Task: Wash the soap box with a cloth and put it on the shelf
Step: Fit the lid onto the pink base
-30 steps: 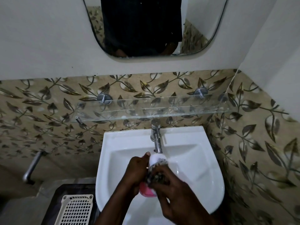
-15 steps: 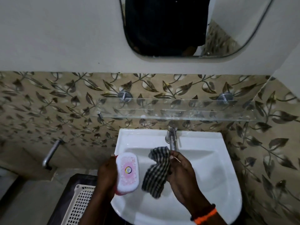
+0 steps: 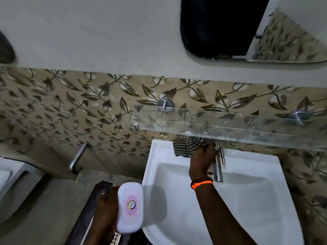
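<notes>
Since half a second ago, the right hand [image 3: 201,160] has carried the checked cloth [image 3: 186,146] up to the sink's [image 3: 159,167] back rim beside the tap [image 3: 218,169], fingers closed on it under the glass shelf [image 3: 230,129]. Left hand [image 3: 106,207] fingers grip the white-and-pink soap box [image 3: 130,207] upright, just left of the sink.

Glossy plastic soap box [image 3: 130,207], woven checked cloth [image 3: 185,147], clear glass shelf [image 3: 230,129].
</notes>
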`<action>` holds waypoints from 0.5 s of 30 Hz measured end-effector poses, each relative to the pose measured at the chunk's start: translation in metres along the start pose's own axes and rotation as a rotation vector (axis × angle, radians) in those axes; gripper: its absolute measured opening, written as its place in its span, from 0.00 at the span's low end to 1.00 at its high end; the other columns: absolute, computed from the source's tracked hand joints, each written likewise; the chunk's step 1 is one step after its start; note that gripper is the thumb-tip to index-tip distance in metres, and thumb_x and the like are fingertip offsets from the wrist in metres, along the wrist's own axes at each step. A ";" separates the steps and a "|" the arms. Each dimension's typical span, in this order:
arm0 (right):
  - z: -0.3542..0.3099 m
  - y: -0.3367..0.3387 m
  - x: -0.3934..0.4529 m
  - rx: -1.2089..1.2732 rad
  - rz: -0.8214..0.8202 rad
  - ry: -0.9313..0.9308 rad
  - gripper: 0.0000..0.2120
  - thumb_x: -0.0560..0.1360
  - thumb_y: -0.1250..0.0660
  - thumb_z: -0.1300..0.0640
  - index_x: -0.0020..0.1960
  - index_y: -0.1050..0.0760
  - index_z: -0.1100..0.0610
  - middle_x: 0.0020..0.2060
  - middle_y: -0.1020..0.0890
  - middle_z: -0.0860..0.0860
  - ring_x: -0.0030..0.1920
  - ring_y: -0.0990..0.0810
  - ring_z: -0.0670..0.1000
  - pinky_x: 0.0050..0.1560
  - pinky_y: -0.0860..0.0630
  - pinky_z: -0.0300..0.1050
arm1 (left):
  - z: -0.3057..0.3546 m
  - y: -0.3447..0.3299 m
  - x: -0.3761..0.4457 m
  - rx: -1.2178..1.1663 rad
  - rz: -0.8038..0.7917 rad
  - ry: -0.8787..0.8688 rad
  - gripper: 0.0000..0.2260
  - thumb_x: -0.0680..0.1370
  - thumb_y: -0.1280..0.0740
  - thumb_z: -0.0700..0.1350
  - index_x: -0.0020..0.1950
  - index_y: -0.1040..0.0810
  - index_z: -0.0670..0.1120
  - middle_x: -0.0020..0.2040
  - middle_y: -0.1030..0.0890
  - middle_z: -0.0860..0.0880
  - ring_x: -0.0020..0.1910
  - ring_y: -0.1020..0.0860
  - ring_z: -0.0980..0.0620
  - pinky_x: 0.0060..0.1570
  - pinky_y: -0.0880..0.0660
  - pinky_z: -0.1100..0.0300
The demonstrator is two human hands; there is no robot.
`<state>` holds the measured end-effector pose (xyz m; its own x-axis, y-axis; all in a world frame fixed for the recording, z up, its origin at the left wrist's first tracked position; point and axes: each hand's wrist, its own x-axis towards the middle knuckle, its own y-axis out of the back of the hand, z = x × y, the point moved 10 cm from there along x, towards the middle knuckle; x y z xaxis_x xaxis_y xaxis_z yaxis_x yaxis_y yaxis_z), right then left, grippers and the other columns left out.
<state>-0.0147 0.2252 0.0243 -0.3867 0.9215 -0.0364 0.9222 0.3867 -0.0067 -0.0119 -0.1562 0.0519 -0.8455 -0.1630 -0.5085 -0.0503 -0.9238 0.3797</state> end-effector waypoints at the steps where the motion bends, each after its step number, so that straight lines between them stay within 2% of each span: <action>1: -0.002 -0.001 -0.006 -0.024 0.029 0.053 0.12 0.79 0.43 0.72 0.50 0.24 0.60 0.44 0.20 0.55 0.49 0.22 0.56 0.52 0.28 0.42 | 0.005 -0.002 0.005 0.013 0.000 -0.050 0.15 0.87 0.40 0.43 0.57 0.19 0.33 0.52 0.18 0.36 0.57 0.20 0.37 0.52 0.28 0.50; 3: -0.006 -0.027 -0.025 -0.300 -0.150 0.236 0.11 0.79 0.43 0.69 0.52 0.22 0.65 0.50 0.19 0.61 0.53 0.21 0.61 0.57 0.26 0.50 | 0.015 -0.005 0.009 0.060 -0.016 -0.109 0.15 0.86 0.40 0.38 0.46 0.20 0.33 0.44 0.19 0.33 0.53 0.19 0.36 0.50 0.28 0.47; 5: 0.012 -0.048 -0.035 -0.573 -0.364 0.334 0.13 0.74 0.39 0.70 0.54 0.19 0.65 0.54 0.18 0.62 0.58 0.21 0.64 0.62 0.25 0.57 | 0.021 -0.014 0.011 0.112 -0.037 -0.144 0.14 0.85 0.40 0.33 0.43 0.23 0.26 0.42 0.20 0.28 0.52 0.18 0.32 0.44 0.30 0.49; 6: 0.021 -0.054 -0.039 -0.706 -0.444 0.364 0.16 0.73 0.38 0.71 0.56 0.18 0.64 0.58 0.18 0.62 0.62 0.21 0.63 0.66 0.27 0.59 | 0.025 -0.019 0.009 0.129 -0.062 -0.156 0.14 0.84 0.40 0.32 0.43 0.24 0.24 0.39 0.20 0.30 0.51 0.17 0.32 0.41 0.32 0.53; 7: 0.029 -0.061 -0.044 -0.825 -0.513 0.389 0.18 0.72 0.38 0.72 0.58 0.18 0.64 0.62 0.18 0.60 0.68 0.23 0.61 0.70 0.31 0.58 | 0.025 -0.022 0.009 0.122 -0.073 -0.161 0.16 0.85 0.39 0.35 0.41 0.24 0.27 0.35 0.21 0.36 0.48 0.17 0.38 0.37 0.32 0.55; 9: 0.036 -0.071 -0.050 -0.967 -0.605 0.460 0.21 0.74 0.39 0.70 0.63 0.19 0.61 0.71 0.23 0.55 0.76 0.30 0.55 0.77 0.39 0.54 | 0.027 -0.024 0.010 0.084 -0.037 -0.146 0.20 0.86 0.38 0.44 0.36 0.23 0.36 0.30 0.24 0.46 0.36 0.22 0.47 0.29 0.30 0.60; 10: 0.036 -0.073 -0.051 -1.006 -0.636 0.473 0.22 0.75 0.40 0.68 0.66 0.20 0.59 0.73 0.25 0.53 0.77 0.33 0.53 0.78 0.42 0.52 | 0.030 -0.028 0.010 0.074 -0.030 -0.138 0.22 0.86 0.38 0.47 0.35 0.23 0.37 0.29 0.23 0.46 0.33 0.24 0.49 0.27 0.30 0.63; 12: 0.025 -0.069 -0.052 -1.011 -0.648 0.465 0.21 0.77 0.39 0.65 0.68 0.22 0.57 0.74 0.26 0.52 0.78 0.33 0.52 0.78 0.42 0.52 | 0.031 -0.046 0.012 0.003 -0.078 -0.113 0.21 0.86 0.39 0.49 0.37 0.22 0.38 0.34 0.21 0.44 0.35 0.23 0.50 0.34 0.28 0.65; 13: 0.014 -0.063 -0.055 -0.931 -0.622 0.444 0.18 0.78 0.37 0.65 0.66 0.21 0.59 0.71 0.23 0.54 0.76 0.30 0.54 0.77 0.38 0.53 | 0.029 -0.055 0.015 -0.040 -0.097 -0.094 0.21 0.86 0.39 0.49 0.36 0.23 0.40 0.32 0.20 0.45 0.36 0.22 0.50 0.35 0.28 0.66; 14: 0.002 -0.055 -0.059 -0.797 -0.580 0.409 0.15 0.78 0.35 0.66 0.63 0.19 0.61 0.67 0.20 0.56 0.71 0.24 0.57 0.74 0.32 0.53 | 0.029 -0.062 0.017 -0.071 -0.097 -0.079 0.23 0.86 0.39 0.50 0.33 0.23 0.42 0.27 0.21 0.49 0.34 0.22 0.51 0.32 0.28 0.67; 15: -0.012 -0.043 -0.065 -0.649 -0.538 0.358 0.12 0.78 0.32 0.65 0.60 0.18 0.62 0.62 0.17 0.58 0.64 0.19 0.58 0.68 0.26 0.50 | 0.028 -0.068 0.019 -0.092 -0.097 -0.080 0.25 0.86 0.39 0.52 0.31 0.22 0.42 0.25 0.21 0.51 0.32 0.21 0.50 0.30 0.28 0.67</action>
<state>-0.0289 0.1493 0.0386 -0.8423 0.5251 0.1213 0.4727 0.6118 0.6342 -0.0396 -0.0868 0.0381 -0.8790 -0.0462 -0.4746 -0.0882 -0.9624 0.2571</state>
